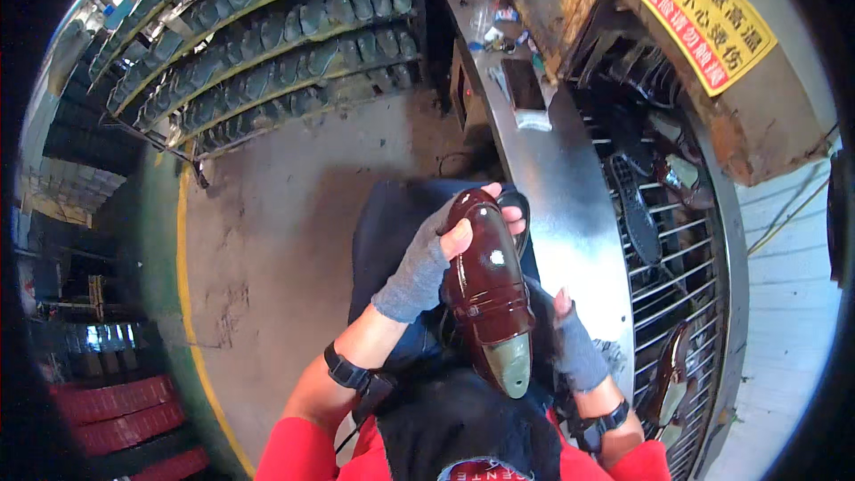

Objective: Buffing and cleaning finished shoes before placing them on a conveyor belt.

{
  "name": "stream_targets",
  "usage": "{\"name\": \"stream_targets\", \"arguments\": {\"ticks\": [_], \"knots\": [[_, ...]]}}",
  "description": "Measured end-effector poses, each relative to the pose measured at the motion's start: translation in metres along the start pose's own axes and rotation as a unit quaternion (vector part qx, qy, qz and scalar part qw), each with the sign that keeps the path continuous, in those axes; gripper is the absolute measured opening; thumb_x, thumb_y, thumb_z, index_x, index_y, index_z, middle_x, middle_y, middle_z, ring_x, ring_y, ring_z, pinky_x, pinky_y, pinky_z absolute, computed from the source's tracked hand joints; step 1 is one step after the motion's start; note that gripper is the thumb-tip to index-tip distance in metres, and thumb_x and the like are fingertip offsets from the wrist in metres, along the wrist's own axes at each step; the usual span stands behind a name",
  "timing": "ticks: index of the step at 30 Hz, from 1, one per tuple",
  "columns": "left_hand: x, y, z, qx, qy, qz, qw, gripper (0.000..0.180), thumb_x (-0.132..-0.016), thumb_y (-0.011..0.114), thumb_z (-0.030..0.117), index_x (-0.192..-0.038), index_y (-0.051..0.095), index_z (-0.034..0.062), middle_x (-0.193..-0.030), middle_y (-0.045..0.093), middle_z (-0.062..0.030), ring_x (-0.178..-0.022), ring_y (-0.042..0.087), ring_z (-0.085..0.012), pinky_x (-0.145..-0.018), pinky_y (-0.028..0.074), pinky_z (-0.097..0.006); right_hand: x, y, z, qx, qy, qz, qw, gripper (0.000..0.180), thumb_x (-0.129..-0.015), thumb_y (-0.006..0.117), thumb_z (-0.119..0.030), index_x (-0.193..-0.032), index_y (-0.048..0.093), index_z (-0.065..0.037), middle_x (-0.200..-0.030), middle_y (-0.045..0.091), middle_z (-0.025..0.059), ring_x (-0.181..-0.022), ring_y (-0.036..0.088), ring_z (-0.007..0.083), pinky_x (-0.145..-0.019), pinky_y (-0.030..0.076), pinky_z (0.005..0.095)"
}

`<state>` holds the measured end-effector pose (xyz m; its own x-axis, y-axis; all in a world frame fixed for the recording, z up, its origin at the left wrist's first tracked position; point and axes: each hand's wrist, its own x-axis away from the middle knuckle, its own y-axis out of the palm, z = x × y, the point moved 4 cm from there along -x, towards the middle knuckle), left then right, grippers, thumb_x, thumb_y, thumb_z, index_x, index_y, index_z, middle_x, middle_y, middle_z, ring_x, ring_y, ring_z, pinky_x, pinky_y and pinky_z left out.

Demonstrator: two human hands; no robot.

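Note:
My left hand (459, 236), in a grey fingerless glove, is closed around the toe end of a glossy dark red shoe (488, 258). The shoe sits on a green last (508, 365), whose heel end points toward my body. A black, curved-edged piece (523, 207) shows beside my left fingertips; its kind is unclear. To the right of the shoe is my right hand (574, 338), also gloved in grey. One bare fingertip points up there, while the other fingers are hidden, so any grip cannot be made out.
A shiny metal bench (570, 214) runs along my right, with a dark flat item (523, 85) on it. Beyond lies a rack of metal rods (677, 254) carrying a black sole (634, 209) and another dark red shoe (668, 374). Shelves of green lasts (303, 22) stand ahead left.

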<state>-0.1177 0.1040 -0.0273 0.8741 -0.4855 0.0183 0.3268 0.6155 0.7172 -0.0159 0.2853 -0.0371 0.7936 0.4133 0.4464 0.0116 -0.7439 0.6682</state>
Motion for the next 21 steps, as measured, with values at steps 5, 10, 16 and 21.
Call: {"name": "stream_targets", "arguments": {"ticks": [5, 10, 16, 21], "knots": [[-0.013, -0.029, -0.036, 0.146, -0.079, -0.001, 0.986, 0.078, -0.098, 0.072, 0.049, -0.156, 0.044, 0.0043, -0.142, 0.063, -0.0139, -0.127, 0.064, -0.0275, -0.109, 0.052, -0.041, -0.002, 0.011, 0.003, 0.087, -0.01, 0.022, 0.996, 0.077, -0.099, 0.061, -0.064, -0.14, 0.061, 0.001, -0.125, 0.073, 0.0144, -0.107, 0.074, 0.023, -0.096, 0.059, 0.0357], [-0.057, -0.065, -0.052, -0.371, 0.044, 0.104, 0.922, 0.058, -0.1, 0.072, 0.037, -0.148, 0.056, 0.0099, -0.131, 0.067, -0.0115, -0.116, 0.067, -0.0221, -0.105, 0.053, -0.036, 0.01, -0.007, -0.006, 0.034, -0.02, 0.065, 0.997, 0.068, -0.101, 0.063, -0.057, -0.139, 0.062, 0.0, -0.124, 0.074, 0.015, -0.107, 0.074, 0.0241, -0.097, 0.059, 0.0367], [-0.046, -0.073, -0.023, -0.298, -0.062, 0.137, 0.943, 0.046, -0.099, 0.071, 0.03, -0.134, 0.066, 0.001, -0.112, 0.073, -0.0095, -0.109, 0.067, -0.0163, -0.095, 0.053, -0.034, 0.021, -0.017, -0.012, 0.046, -0.057, 0.127, 0.989, 0.086, -0.095, 0.064, -0.066, -0.147, 0.053, 0.002, -0.124, 0.071, 0.0252, -0.105, 0.075, 0.0353, -0.092, 0.063, 0.0453], [-0.032, -0.035, 0.024, -0.117, 0.065, -0.021, 0.991, 0.069, -0.109, 0.047, 0.054, -0.154, 0.047, 0.0016, -0.137, 0.067, -0.0193, -0.118, 0.067, -0.022, -0.106, 0.054, -0.038, -0.018, -0.034, 0.026, 0.005, -0.024, 0.071, 0.997, 0.097, -0.094, 0.055, -0.077, -0.15, 0.047, 0.001, -0.132, 0.067, 0.0266, -0.11, 0.073, 0.0388, -0.096, 0.062, 0.0525]]}}
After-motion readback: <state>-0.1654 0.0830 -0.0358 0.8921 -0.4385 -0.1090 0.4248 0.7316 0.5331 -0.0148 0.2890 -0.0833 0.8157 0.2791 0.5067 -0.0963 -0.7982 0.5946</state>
